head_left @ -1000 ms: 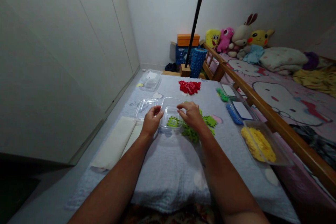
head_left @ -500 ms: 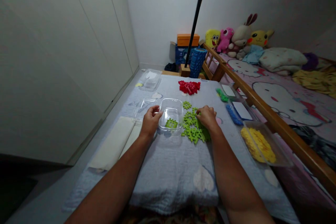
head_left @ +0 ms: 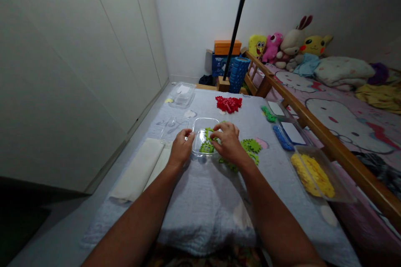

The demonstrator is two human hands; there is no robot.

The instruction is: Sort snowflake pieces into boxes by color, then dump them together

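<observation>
A clear plastic container (head_left: 205, 123) stands in the middle of the table. My left hand (head_left: 182, 147) is closed on its left rim. Inside it lies a light-green foam puzzle piece (head_left: 206, 147) with notched edges. Over the container my right hand (head_left: 228, 139) pinches another light-green puzzle piece (head_left: 209, 133) between thumb and fingers. More such green pieces (head_left: 251, 145) are spread on the cloth to the right, partly hidden beneath my right hand and forearm.
Red pieces (head_left: 228, 104) lie heaped at the back. Along the right edge are containers of green (head_left: 268, 114), blue (head_left: 282, 137) and yellow pieces (head_left: 311, 175), beside a wooden bed rail (head_left: 313, 121). A clear lid (head_left: 175, 127) and folded cream cloth (head_left: 138, 169) lie at left.
My right hand has moved left from the green pile to above the container, carrying a green puzzle piece. My left hand has stayed at the container's left rim.
</observation>
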